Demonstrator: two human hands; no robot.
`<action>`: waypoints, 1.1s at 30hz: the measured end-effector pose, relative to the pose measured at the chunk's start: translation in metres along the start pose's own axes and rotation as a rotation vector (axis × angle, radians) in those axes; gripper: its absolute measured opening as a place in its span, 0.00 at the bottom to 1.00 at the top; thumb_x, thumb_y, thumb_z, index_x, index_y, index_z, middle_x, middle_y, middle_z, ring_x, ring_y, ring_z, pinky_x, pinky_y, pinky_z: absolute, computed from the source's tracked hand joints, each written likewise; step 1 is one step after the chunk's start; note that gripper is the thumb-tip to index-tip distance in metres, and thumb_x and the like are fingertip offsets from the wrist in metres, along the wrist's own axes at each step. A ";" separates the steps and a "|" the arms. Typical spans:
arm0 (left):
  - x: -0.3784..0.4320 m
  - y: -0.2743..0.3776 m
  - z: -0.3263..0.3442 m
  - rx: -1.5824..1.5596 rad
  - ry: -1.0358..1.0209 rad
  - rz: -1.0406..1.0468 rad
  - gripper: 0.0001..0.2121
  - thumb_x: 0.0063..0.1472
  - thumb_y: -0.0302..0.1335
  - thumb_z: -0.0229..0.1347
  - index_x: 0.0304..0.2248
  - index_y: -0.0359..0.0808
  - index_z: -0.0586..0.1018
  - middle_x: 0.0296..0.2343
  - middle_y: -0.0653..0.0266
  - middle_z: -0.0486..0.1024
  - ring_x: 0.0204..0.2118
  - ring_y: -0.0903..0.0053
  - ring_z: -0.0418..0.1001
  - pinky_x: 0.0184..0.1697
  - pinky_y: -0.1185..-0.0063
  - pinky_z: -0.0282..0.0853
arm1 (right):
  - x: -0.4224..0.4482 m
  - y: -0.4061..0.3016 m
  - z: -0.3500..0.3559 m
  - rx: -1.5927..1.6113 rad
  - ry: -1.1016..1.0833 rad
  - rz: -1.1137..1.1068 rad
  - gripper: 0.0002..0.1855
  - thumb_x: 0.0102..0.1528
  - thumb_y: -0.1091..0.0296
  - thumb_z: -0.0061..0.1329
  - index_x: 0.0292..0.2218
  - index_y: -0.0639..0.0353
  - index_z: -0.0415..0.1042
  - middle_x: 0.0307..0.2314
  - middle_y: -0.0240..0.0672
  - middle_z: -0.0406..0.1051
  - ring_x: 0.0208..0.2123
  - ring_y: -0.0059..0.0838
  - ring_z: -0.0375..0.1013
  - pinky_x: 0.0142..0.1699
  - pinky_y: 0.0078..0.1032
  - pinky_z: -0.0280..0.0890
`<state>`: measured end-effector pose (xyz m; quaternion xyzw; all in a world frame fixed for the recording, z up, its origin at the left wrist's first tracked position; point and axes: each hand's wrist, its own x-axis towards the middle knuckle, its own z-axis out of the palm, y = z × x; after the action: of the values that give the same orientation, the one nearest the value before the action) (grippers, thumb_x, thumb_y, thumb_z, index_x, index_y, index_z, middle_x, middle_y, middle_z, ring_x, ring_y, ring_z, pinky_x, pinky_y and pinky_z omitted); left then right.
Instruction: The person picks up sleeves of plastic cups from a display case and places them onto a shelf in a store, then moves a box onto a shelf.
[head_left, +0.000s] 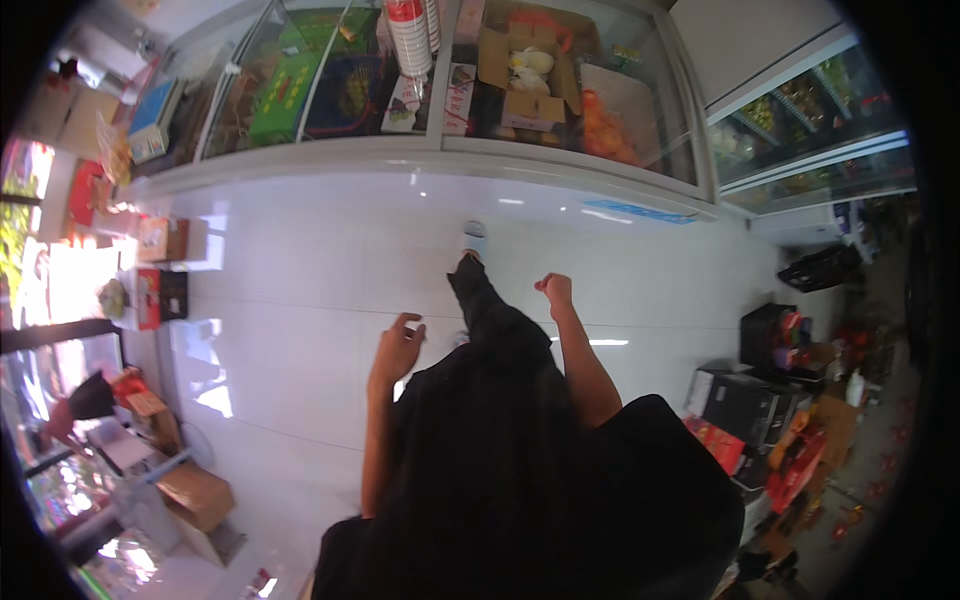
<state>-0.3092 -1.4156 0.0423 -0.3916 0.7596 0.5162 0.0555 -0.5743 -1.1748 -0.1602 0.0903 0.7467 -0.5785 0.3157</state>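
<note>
My left hand hangs beside my body over the tiled floor, its fingers loosely curled and apart, with nothing in it. On the other side, my right hand is closed in a loose fist above the floor; no object shows in it. Between them are my black trousers, with one foot in a light slipper forward. Ahead stands a long glass-fronted display counter, which neither hand touches. Behind its glass are an open cardboard box, a blue basket and a stack of cups.
Cardboard boxes and a red and black carton stand along the left side. Black boxes and red packages line the right. A glass display cabinet stands at the upper right, by a black bag.
</note>
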 end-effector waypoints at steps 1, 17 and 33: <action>0.015 0.013 -0.006 0.001 -0.074 -0.066 0.12 0.60 0.34 0.52 0.38 0.34 0.74 0.24 0.50 0.78 0.31 0.55 0.76 0.36 0.67 0.70 | 0.014 -0.009 0.024 0.198 0.010 0.050 0.10 0.45 0.80 0.38 0.15 0.64 0.66 0.16 0.43 0.70 0.25 0.35 0.73 0.32 0.26 0.68; 0.253 0.203 -0.110 0.262 0.144 0.168 0.08 0.60 0.31 0.52 0.30 0.34 0.72 0.16 0.55 0.72 0.21 0.60 0.73 0.26 0.68 0.66 | 0.153 -0.309 0.156 0.417 -0.426 -0.170 0.09 0.46 0.83 0.35 0.19 0.60 0.63 0.14 0.30 0.60 0.12 0.19 0.55 0.18 0.21 0.47; 0.435 0.189 -0.171 0.043 -0.128 0.297 0.35 0.54 0.27 0.56 0.57 0.32 0.49 0.42 0.43 0.71 0.44 0.53 0.72 0.47 0.67 0.66 | 0.187 -0.386 0.322 0.116 -0.070 -0.439 0.56 0.37 0.73 0.59 0.62 0.57 0.41 0.56 0.50 0.48 0.61 0.50 0.43 0.56 0.41 0.56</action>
<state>-0.6764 -1.7614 0.0483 -0.2401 0.8148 0.5265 0.0353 -0.7965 -1.6355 0.0015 -0.0764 0.7027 -0.6779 0.2022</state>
